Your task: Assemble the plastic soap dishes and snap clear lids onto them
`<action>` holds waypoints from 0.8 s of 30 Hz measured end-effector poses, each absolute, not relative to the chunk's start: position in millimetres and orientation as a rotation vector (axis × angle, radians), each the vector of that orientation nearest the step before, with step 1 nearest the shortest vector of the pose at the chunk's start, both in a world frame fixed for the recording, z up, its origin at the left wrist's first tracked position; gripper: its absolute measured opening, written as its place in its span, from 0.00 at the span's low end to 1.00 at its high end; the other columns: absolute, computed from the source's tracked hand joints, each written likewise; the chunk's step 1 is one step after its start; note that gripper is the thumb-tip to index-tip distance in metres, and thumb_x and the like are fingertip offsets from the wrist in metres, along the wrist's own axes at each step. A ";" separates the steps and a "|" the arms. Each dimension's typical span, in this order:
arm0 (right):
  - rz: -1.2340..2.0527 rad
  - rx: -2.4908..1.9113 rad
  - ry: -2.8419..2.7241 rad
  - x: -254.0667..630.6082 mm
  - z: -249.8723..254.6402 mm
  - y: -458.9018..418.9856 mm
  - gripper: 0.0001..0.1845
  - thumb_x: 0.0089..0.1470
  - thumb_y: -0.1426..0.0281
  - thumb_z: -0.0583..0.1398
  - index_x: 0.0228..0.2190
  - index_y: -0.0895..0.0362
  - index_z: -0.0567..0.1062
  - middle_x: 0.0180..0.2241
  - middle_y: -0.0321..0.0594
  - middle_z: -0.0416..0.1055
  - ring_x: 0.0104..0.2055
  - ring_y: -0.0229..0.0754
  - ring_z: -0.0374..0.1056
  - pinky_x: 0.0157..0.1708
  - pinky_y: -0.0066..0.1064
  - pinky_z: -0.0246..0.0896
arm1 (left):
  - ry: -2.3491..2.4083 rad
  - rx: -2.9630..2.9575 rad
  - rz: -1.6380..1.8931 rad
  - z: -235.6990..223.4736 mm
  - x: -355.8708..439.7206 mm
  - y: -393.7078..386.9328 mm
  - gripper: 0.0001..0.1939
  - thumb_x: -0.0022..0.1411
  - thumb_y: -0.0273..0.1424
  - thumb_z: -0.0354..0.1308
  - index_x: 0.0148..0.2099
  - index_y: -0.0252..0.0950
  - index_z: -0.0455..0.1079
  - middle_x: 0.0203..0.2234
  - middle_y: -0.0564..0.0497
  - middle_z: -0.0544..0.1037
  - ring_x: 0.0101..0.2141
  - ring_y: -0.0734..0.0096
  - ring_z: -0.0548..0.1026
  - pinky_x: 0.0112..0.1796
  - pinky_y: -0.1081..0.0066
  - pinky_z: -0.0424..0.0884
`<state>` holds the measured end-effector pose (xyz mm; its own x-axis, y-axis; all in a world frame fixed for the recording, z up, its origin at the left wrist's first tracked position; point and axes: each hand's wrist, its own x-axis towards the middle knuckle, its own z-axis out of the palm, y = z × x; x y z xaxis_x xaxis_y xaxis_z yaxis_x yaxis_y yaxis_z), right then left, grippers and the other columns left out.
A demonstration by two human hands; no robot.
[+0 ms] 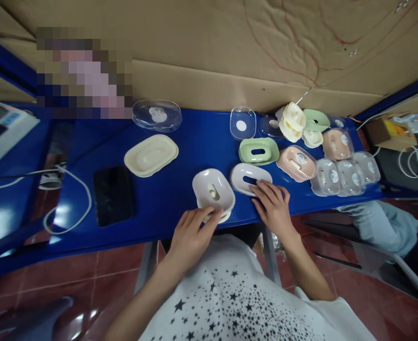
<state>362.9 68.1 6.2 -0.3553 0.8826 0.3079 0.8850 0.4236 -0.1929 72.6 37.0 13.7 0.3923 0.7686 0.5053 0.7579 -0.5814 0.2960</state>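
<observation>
My left hand [195, 233] is closed on the near rim of a white plastic soap dish [201, 179]. A small cream piece [213, 191] lies over the opening in the dish's floor, and a cream edge shows beneath the near side. To its right, my right hand [275, 204] grips the near right edge of a white oval tray [238, 179] with a long slot, fingers over the rim and thumb in front. Just behind that tray sits a green slotted dish [244, 154]. Both white pieces rest close to the table's front edge.
A cream tray [151, 155], dark tablet [113, 196] and clear lid [173, 117] are on the blue table's left. Several lidded boxes [327, 176] and a peach box [296, 163] stand right, near stacked cream parts [293, 121]. Another person's leg [383, 229] is at right.
</observation>
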 end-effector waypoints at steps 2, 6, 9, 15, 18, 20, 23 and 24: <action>0.037 -1.553 -2.304 376.1 2.7 68.2 0.27 0.72 0.72 0.58 0.68 0.45 0.70 0.65 0.43 0.75 0.67 0.54 0.70 0.67 0.55 0.54 | 1.404 2.626 0.877 15.0 69.2 40.5 0.16 0.71 0.19 0.60 0.58 0.37 0.75 0.46 0.44 0.84 0.41 0.59 0.81 0.42 0.60 0.76; -0.003 -1.611 -2.159 386.3 -0.8 60.7 0.30 0.72 0.73 0.56 0.70 0.43 0.67 0.68 0.45 0.71 0.70 0.58 0.67 0.67 0.58 0.54 | 1.331 2.623 0.790 15.9 64.0 36.2 0.19 0.70 0.17 0.60 0.60 0.36 0.74 0.48 0.42 0.83 0.44 0.56 0.82 0.43 0.59 0.76; 0.069 -1.494 -2.184 370.4 -0.6 47.6 0.33 0.72 0.69 0.59 0.72 0.41 0.63 0.69 0.45 0.69 0.69 0.59 0.66 0.66 0.58 0.58 | 1.238 2.638 0.770 16.1 64.9 28.6 0.21 0.72 0.19 0.59 0.64 0.37 0.72 0.49 0.42 0.83 0.46 0.57 0.82 0.45 0.58 0.76; 0.285 -1.264 -2.506 315.3 -3.0 36.0 0.33 0.71 0.59 0.62 0.72 0.42 0.63 0.73 0.44 0.63 0.73 0.59 0.61 0.70 0.58 0.58 | 1.216 2.627 0.663 13.3 51.3 36.7 0.26 0.76 0.32 0.61 0.72 0.45 0.65 0.61 0.39 0.77 0.59 0.48 0.77 0.54 0.48 0.77; 0.270 -1.217 -2.517 295.0 -7.3 35.9 0.29 0.73 0.66 0.61 0.70 0.45 0.66 0.71 0.43 0.67 0.73 0.56 0.62 0.72 0.55 0.57 | 1.272 2.584 0.660 8.1 37.4 48.4 0.30 0.75 0.31 0.63 0.74 0.45 0.62 0.67 0.35 0.71 0.67 0.43 0.70 0.60 0.44 0.74; 0.272 -1.206 -2.512 285.4 -10.0 34.2 0.29 0.72 0.70 0.60 0.70 0.45 0.67 0.69 0.41 0.70 0.73 0.53 0.63 0.72 0.52 0.59 | 1.267 2.571 0.639 4.7 31.1 53.7 0.31 0.74 0.31 0.63 0.75 0.45 0.61 0.69 0.37 0.69 0.69 0.44 0.67 0.63 0.44 0.72; 0.312 -1.206 -2.547 279.1 -10.7 33.0 0.31 0.71 0.74 0.58 0.71 0.44 0.67 0.71 0.39 0.68 0.75 0.53 0.60 0.72 0.53 0.60 | 1.246 2.574 0.599 2.3 26.5 56.3 0.30 0.75 0.32 0.62 0.75 0.48 0.62 0.72 0.40 0.67 0.70 0.46 0.66 0.65 0.45 0.70; 0.329 -1.196 -2.571 279.6 -9.2 34.1 0.31 0.71 0.75 0.58 0.70 0.45 0.67 0.72 0.39 0.66 0.76 0.52 0.58 0.73 0.54 0.60 | 1.235 2.580 0.586 2.6 25.3 56.1 0.30 0.75 0.33 0.62 0.75 0.48 0.62 0.73 0.41 0.66 0.70 0.46 0.66 0.66 0.44 0.70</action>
